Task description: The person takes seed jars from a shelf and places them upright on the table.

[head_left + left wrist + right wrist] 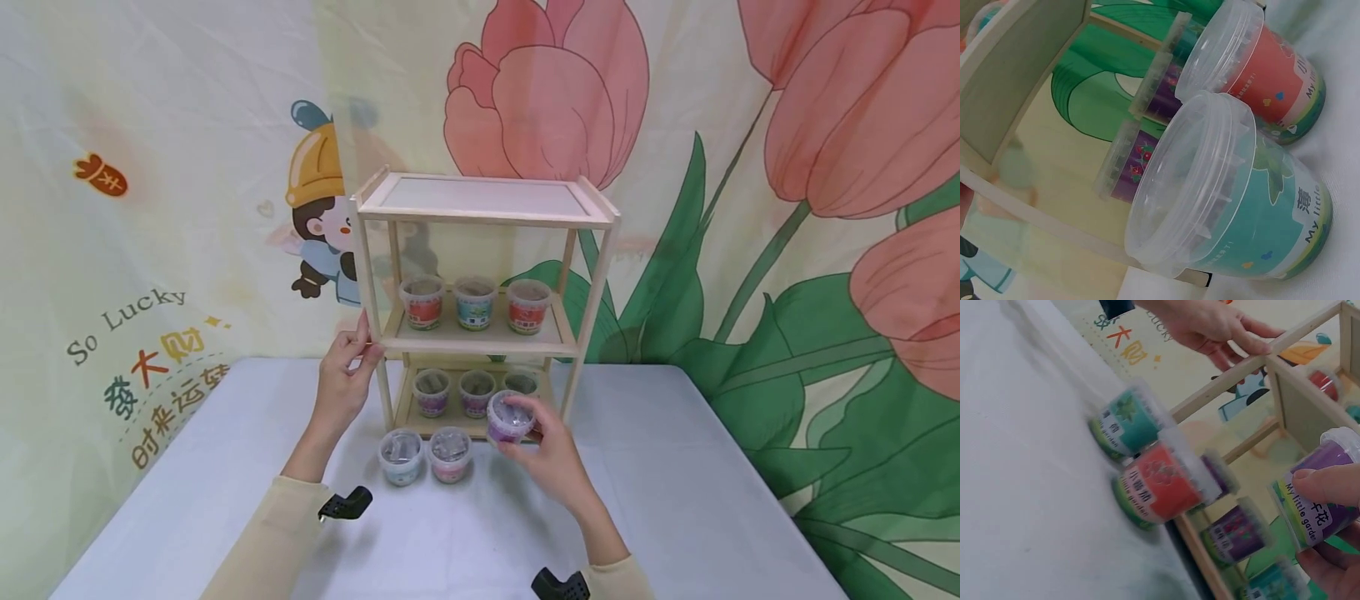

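Note:
My right hand (555, 454) holds a small purple-labelled plastic tub (507, 423) with a clear lid, tilted, in front of the lower shelf's right end. In the right wrist view, thumb and fingers grip the purple label from both sides. My left hand (343, 382) pinches the left front post of a light wooden shelf rack (480, 345) at middle-shelf height. On the table before the rack stand a teal tub (1241, 206) and a red tub (1266, 81), side by side, both lidded.
Three tubs (475, 305) line the middle shelf, red, teal and red. Two purple tubs (432, 396) and a teal one (1272, 584) sit on the lower shelf. The top shelf (483, 197) is a white panel. A printed cloth (225, 150) hangs behind the white-covered table (637, 500).

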Demonstrator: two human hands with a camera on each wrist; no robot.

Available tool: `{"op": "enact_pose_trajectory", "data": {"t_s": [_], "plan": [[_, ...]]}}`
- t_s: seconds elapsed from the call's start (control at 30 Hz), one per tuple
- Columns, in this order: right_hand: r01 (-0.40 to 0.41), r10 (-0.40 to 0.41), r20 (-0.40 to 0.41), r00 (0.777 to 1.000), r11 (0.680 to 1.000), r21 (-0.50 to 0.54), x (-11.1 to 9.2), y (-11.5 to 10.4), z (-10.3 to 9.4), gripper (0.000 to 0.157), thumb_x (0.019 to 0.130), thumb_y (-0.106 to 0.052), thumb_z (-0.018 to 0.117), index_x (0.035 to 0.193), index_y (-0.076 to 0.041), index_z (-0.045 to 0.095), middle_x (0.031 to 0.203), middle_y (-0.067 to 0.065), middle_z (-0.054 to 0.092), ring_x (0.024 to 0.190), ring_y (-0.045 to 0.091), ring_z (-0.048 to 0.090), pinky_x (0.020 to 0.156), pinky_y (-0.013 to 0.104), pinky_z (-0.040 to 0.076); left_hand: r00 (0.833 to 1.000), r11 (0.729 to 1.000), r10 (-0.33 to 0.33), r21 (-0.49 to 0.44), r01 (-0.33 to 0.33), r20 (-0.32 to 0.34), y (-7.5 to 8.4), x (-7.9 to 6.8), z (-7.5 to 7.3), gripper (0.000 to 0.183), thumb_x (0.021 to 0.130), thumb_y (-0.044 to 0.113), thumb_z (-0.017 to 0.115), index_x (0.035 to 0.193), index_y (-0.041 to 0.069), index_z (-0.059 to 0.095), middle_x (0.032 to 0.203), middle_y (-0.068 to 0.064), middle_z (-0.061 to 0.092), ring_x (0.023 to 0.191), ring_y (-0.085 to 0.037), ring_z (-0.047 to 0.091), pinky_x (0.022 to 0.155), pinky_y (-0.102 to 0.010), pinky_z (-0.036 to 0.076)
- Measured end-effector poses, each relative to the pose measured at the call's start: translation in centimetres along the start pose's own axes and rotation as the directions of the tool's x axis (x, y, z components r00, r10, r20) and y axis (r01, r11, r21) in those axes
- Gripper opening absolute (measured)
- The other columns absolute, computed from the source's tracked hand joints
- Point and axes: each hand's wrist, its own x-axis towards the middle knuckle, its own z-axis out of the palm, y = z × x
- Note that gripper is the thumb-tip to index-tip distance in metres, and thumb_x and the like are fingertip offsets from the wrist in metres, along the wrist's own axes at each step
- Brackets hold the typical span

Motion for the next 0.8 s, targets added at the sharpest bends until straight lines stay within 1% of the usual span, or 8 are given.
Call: {"op": "enact_pose_trajectory", "data": {"t_s": [0.1, 0.23, 0.4, 0.53, 0.6, 0.7, 0.77, 0.8], "plan": [[-0.011, 0.011, 0.004, 1.0, 1.0, -0.001, -0.2, 0.7, 0.6, 0.068, 0.083, 0.008, 0.086, 0.139, -0.023, 0.064, 0.141, 0.008, 0.061, 0.128, 0.03, 0.063, 0.102, 0.037, 0.058, 1.0, 1.0, -0.011, 0.011, 0.011, -0.003, -1.2, 0.1, 0.1, 0.061, 0.097, -0.008, 0.07, 0.154, 0.002, 0.049, 0.106, -0.021, 0.059, 0.095, 0.009, 0.054, 0.077, -0.002, 0.049], [-0.003, 0.003, 0.002, 1.0, 1.0, 0.011, -0.5, 1.4, 1.3, 0.067, 0.083, 0.009, 0.086, 0.139, -0.02, 0.063, 0.14, 0.011, 0.06, 0.13, 0.033, 0.061, 0.105, 0.038, 0.057, 1.0, 1.0, -0.018, 0.004, 0.018, 0.005, -1.6, 0.1, -0.1, 0.062, 0.097, -0.003, 0.072, 0.155, 0.008, 0.051, 0.107, -0.017, 0.06, 0.095, 0.007, 0.056, 0.075, -0.004, 0.051], [-0.005, 0.006, -0.011, 1.0, 0.999, 0.041, -0.8, 2.6, 1.9, 0.067, 0.081, 0.013, 0.085, 0.138, -0.016, 0.065, 0.14, 0.013, 0.061, 0.129, 0.035, 0.062, 0.105, 0.039, 0.056, 1.0, 1.0, 0.008, 0.007, -0.008, 0.01, -1.6, 0.1, -0.1, 0.063, 0.096, -0.005, 0.072, 0.154, 0.006, 0.051, 0.108, -0.02, 0.061, 0.095, 0.007, 0.055, 0.076, -0.003, 0.05], [-0.023, 0.022, 0.008, 1.0, 0.998, 0.05, -0.9, 3.5, 2.4, 0.066, 0.082, 0.012, 0.085, 0.138, -0.015, 0.064, 0.141, 0.014, 0.06, 0.129, 0.034, 0.062, 0.106, 0.04, 0.056, 1.0, 1.0, -0.013, 0.016, 0.013, 0.001, -1.5, 0.2, 0.0, 0.062, 0.097, -0.008, 0.07, 0.154, 0.002, 0.049, 0.109, -0.024, 0.06, 0.097, 0.007, 0.055, 0.079, -0.001, 0.048], [-0.036, 0.036, 0.014, 0.999, 0.998, 0.041, -0.9, 3.8, 2.5, 0.065, 0.083, 0.01, 0.085, 0.139, -0.015, 0.063, 0.141, 0.013, 0.06, 0.13, 0.033, 0.061, 0.107, 0.038, 0.055, 1.0, 1.0, -0.008, 0.012, 0.008, 0.005, -1.5, 0.2, 0.0, 0.063, 0.097, -0.008, 0.07, 0.155, 0.003, 0.048, 0.109, -0.023, 0.06, 0.097, 0.008, 0.055, 0.081, -0.001, 0.047], [-0.057, 0.057, 0.018, 0.998, 0.998, 0.016, -1.1, 4.3, 2.8, 0.065, 0.083, 0.009, 0.085, 0.139, -0.016, 0.062, 0.141, 0.012, 0.06, 0.131, 0.03, 0.061, 0.107, 0.035, 0.055, 1.0, 1.0, -0.016, -0.001, 0.016, 0.023, -0.1, 0.1, -0.2, 0.062, 0.098, -0.008, 0.069, 0.155, 0.001, 0.046, 0.11, -0.024, 0.059, 0.097, 0.007, 0.055, 0.084, -0.001, 0.047], [-0.055, 0.055, 0.015, 0.998, 0.998, 0.005, -1.2, 4.7, 2.9, 0.065, 0.082, 0.009, 0.086, 0.138, -0.016, 0.063, 0.141, 0.012, 0.061, 0.13, 0.03, 0.061, 0.106, 0.036, 0.055, 0.999, 1.0, -0.009, -0.019, 0.01, 0.03, 0.9, 0.0, -0.2, 0.062, 0.098, -0.007, 0.069, 0.155, 0.001, 0.046, 0.11, -0.024, 0.059, 0.097, 0.009, 0.055, 0.084, -0.002, 0.048], [-0.049, 0.049, 0.012, 0.999, 0.999, -0.002, -1.3, 4.8, 3.0, 0.065, 0.082, 0.009, 0.086, 0.138, -0.015, 0.063, 0.141, 0.012, 0.061, 0.13, 0.031, 0.061, 0.106, 0.037, 0.056, 0.999, 1.0, -0.016, -0.022, 0.017, 0.035, 1.4, 0.0, -0.3, 0.061, 0.098, -0.008, 0.068, 0.155, -0.001, 0.046, 0.11, -0.025, 0.059, 0.097, 0.009, 0.055, 0.084, -0.002, 0.048]]}}
